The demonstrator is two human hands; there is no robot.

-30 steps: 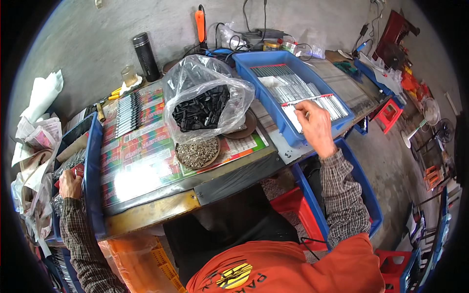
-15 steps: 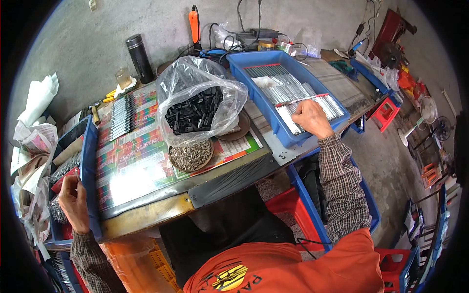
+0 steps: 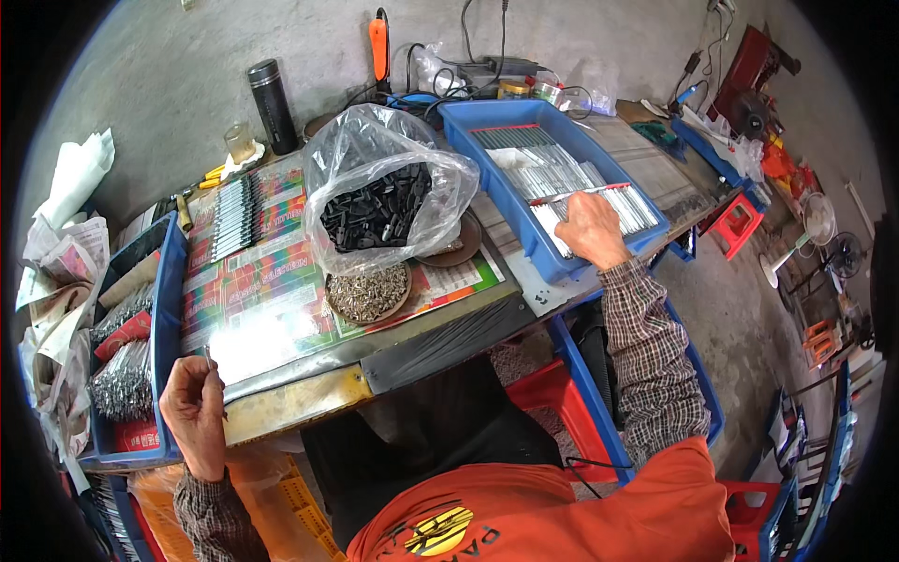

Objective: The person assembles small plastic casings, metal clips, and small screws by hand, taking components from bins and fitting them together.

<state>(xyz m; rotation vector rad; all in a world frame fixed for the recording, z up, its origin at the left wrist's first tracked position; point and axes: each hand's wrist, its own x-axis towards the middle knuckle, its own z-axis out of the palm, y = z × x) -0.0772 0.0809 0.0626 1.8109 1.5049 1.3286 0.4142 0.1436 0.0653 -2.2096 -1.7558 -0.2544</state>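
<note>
My left hand (image 3: 195, 412) is at the table's front left edge, with thumb and fingers pinched together. A thin metal piece (image 3: 208, 357) sticks up from its fingertips; its full shape is hidden. My right hand (image 3: 592, 229) rests, fingers curled, in the front part of a blue plastic tray (image 3: 548, 265). Rows of slim silver strips (image 3: 551, 172) fill that tray, crossed by a red-edged strip (image 3: 554, 199) beside my knuckles. Whatever the right fingertips grip is hidden beneath the hand.
Between my hands stand a clear plastic bag (image 3: 328, 225) of black parts and a round dish of small metal pieces (image 3: 367, 293). A row of assembled pieces (image 3: 234, 220) lies left, by a blue bin (image 3: 170, 309) of metal parts. A black flask (image 3: 272, 108) stands behind.
My left hand has come out of the left blue bin and moved right to the table edge, a thin piece in its fingers. The right hand stays in the tray, slightly shifted.
</note>
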